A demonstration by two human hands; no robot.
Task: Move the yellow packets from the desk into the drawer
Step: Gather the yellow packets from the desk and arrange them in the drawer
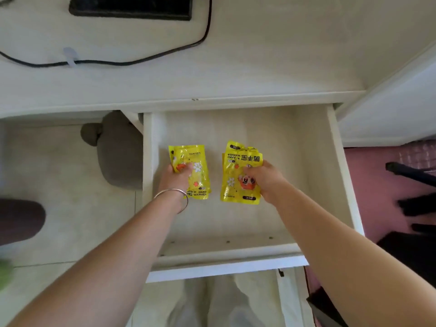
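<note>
Yellow packets (pixel 236 182) sit low inside the drawer (pixel 236 223), 1 bunch in the left hand (pixel 175 179), 1 in the right hand (pixel 266 179), fingers curled round each. I'd lay both flat, apart, then let go.

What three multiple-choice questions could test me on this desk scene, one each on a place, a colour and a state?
1. Where are the yellow hand-warmer packets? A on the floor; B within the open drawer; C on a shelf.
2. What colour is the cable on the desktop? A black; B red; C white.
3. What is the left hand doing? A lying flat and empty; B gripping packets; C pulling a handle.
Answers: B, both stacks show inside the drawer's walls; A, it runs dark across the pale desktop; B, its fingers curl round one stack, as the right hand grips the other.
</note>
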